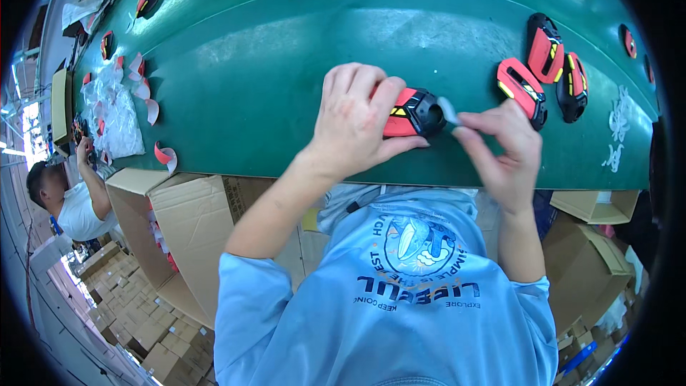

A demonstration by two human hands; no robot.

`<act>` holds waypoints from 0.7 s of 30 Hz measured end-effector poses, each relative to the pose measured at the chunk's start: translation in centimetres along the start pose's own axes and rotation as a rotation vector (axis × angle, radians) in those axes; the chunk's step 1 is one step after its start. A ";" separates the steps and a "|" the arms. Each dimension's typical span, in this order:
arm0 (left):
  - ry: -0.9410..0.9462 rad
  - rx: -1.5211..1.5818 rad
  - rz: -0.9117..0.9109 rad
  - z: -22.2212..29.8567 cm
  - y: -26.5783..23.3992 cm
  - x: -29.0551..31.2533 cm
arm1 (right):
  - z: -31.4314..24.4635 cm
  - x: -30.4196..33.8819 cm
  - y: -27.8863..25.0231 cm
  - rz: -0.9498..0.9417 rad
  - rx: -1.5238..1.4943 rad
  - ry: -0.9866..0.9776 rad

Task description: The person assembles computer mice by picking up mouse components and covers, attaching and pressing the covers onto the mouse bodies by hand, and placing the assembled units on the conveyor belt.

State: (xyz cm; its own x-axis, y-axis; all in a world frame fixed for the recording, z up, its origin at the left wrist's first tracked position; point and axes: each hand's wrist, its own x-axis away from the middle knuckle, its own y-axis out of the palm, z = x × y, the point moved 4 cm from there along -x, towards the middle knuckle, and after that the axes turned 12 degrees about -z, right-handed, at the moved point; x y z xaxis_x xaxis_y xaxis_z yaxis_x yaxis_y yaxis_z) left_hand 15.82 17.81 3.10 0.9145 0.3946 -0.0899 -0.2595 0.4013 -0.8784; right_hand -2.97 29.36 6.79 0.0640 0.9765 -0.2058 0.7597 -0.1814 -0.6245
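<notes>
On the green table (286,100) lies a red and black plastic casing (423,111) with yellow accents and a round opening in its black end. My left hand (354,116) is closed over its red part, fingers on top and thumb along the near side. At the black end, my right hand (504,146) pinches a small pale, translucent strip (448,110) between thumb and forefinger. Whether the strip still touches the casing I cannot tell. Just beyond my right hand rest three similar casings, a flat red-framed one (520,87) among them.
White crumpled strips (618,125) lie at the right. To the left are a clear plastic bag (120,125), curved red and white pieces (166,156) and another casing (150,0). Open cardboard boxes (196,225) stand below the table edge. A co-worker (82,204) is at the far left.
</notes>
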 end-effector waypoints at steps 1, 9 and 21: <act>-0.152 -0.009 0.089 -0.1 0.4 0.4 | 0.3 -0.2 1.3 -0.005 0.004 -0.019; -0.070 -0.043 0.257 1.3 1.9 1.4 | 0.4 -1.7 4.3 -0.092 0.077 -0.044; -0.032 -0.044 0.254 1.5 2.4 1.2 | -1.7 0.8 3.8 -0.602 0.411 -0.019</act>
State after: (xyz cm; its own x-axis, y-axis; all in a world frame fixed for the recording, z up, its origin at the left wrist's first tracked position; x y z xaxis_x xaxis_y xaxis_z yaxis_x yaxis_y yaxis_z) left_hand 15.85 20.52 1.62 0.8110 0.5045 -0.2963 -0.4655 0.2497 -0.8491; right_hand 1.06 29.69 5.52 -0.3021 0.9195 0.2516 0.3550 0.3535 -0.8655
